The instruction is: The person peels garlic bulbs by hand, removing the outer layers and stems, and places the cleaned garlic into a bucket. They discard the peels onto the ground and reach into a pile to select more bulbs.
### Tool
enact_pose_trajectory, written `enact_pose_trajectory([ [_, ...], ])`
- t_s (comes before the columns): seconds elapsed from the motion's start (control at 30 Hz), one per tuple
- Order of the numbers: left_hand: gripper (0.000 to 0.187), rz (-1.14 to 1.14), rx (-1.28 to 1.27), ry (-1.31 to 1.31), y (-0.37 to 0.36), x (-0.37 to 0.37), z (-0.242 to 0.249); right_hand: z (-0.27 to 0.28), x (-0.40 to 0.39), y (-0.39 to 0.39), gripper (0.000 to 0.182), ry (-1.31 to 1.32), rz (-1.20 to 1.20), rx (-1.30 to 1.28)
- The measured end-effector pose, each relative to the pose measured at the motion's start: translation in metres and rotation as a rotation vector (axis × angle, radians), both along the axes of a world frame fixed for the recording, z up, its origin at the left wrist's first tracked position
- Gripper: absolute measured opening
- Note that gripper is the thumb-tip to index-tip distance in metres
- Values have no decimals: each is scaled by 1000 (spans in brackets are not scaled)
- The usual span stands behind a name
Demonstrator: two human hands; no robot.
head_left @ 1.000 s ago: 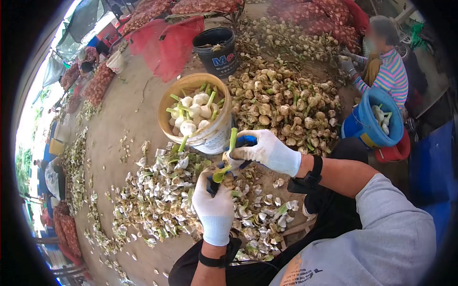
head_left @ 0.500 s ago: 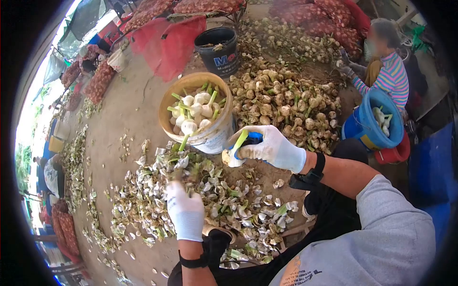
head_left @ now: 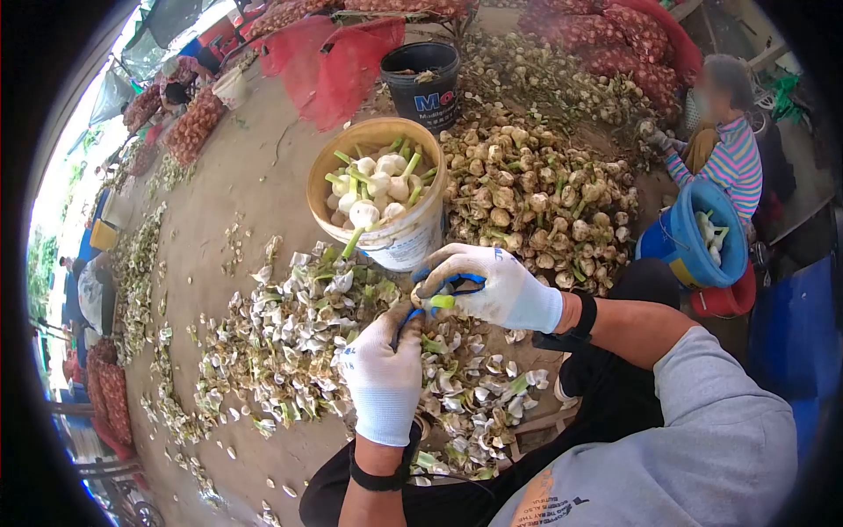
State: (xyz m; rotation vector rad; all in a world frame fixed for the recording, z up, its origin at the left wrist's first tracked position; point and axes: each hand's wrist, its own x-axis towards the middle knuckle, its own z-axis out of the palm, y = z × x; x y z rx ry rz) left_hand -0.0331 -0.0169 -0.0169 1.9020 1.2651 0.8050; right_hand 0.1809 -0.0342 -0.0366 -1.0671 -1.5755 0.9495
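My right hand (head_left: 496, 285), in a white glove, is closed around a blue-handled cutter (head_left: 455, 282). A garlic bulb (head_left: 428, 300) with a short green stem stub sits against the cutter, between both hands. My left hand (head_left: 384, 369), also in a white glove, pinches the bulb from below. Both hands hover over a heap of garlic peelings (head_left: 290, 338), just in front of a tan bucket (head_left: 413, 246) holding several cleaned white bulbs with green stems.
A big pile of uncleaned garlic (head_left: 527, 189) lies right of the tan bucket, with a black bucket (head_left: 423, 83) and red mesh sacks (head_left: 329, 61) behind. At far right another person in a striped top (head_left: 729, 158) sits by a blue bucket (head_left: 689, 241).
My left hand swung down-left to the peelings heap, then came back up to the bulb. My right hand lowered the bulb and cutter slightly.
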Motion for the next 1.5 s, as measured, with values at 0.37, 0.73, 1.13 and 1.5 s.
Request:
enact_pose_trajectory([
  [0.37,13,19,64,39,-1,1,1,-5,2,2,27,72,55,-11],
  [0.73,28,-31,362,115,-9,6,-11,8,-3,0,44,3,-161,-271],
  [1.13,13,366,-161,-439,31,-18,4,-12,25,7,25,422,-18,-274],
  [1.5,42,168,-263,113,32,-41,8,-21,43,17,22,421,-9,-391],
])
